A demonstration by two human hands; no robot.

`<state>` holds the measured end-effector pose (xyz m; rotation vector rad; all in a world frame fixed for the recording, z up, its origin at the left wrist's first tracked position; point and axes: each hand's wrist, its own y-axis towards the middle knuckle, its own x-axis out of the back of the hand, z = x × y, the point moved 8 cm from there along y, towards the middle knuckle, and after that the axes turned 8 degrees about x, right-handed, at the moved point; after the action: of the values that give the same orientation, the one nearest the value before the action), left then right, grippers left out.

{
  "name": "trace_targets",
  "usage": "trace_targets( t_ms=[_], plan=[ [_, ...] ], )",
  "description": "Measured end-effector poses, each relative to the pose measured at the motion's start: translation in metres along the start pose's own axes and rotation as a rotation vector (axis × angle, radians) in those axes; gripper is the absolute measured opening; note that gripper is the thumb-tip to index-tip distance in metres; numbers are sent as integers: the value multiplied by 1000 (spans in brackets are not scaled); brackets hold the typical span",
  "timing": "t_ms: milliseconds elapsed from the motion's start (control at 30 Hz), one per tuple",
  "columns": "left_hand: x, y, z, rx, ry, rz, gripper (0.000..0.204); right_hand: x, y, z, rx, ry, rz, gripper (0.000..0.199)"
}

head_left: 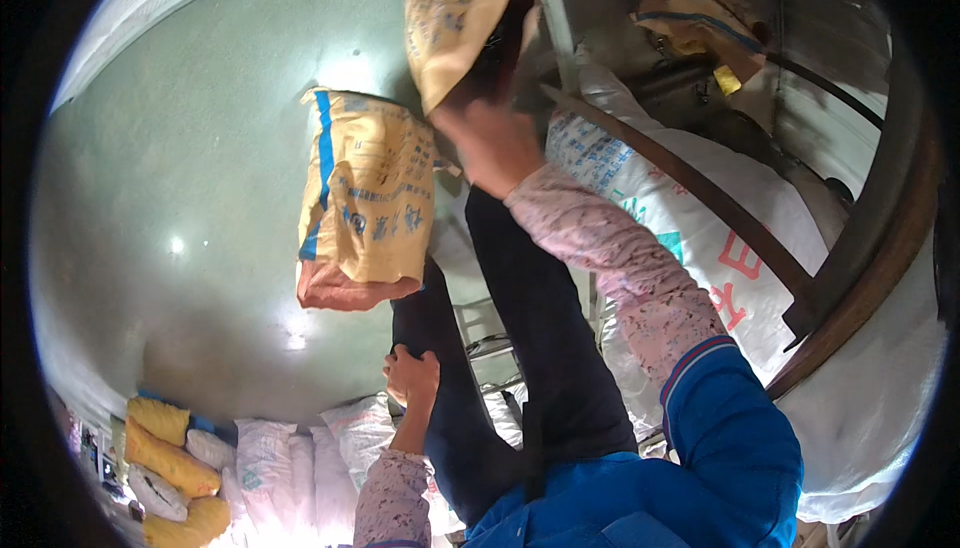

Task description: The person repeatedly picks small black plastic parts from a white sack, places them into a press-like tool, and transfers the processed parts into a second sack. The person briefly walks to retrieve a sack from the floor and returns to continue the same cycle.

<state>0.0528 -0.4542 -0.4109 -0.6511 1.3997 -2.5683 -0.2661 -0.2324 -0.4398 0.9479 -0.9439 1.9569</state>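
Observation:
My right hand, smeared by motion, is at the lower edge of a tan paper sack with blue bands. That sack gapes on a dark inside, and the blur hides whether my fingers grip it. Left of my right hand, a second tan sack with a blue stripe and a reddish-brown end is on the green floor. My left hand rests against my left leg with its fingers curled closed. What it holds, if anything, is hidden.
To the right, a large white woven sack lies behind a curved rusty metal bar. Another tan sack sits beyond, at the upper right. White sacks and yellow sacks are piled at the lower left.

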Motion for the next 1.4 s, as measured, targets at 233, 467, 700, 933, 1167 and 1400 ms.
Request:
trace_targets(
  t_ms=[233, 467, 700, 933, 1167, 1400],
  plan=[
    [0, 6, 9, 3, -63, 3, 42, -18, -60, -70, -257, -117, -52, 57],
    [-8, 7, 26, 32, -184, 55, 41, -83, -80, 152, 93, 197, 258, 88],
    [-26, 7, 37, 50, -301, 77, 42, -176, -76, 195, 215, -276, 305, 63],
    [-38, 5, 43, 83, -374, 103, 45, -176, -48, 131, -2, 12, 429, 22],
    [-30, 3, 32, 72, -350, 59, 45, -141, -32, 138, 43, -13, 462, 25],
    [-17, 0, 21, 59, -277, 48, 44, -108, -24, 82, -229, 143, 248, 21]
  ],
)
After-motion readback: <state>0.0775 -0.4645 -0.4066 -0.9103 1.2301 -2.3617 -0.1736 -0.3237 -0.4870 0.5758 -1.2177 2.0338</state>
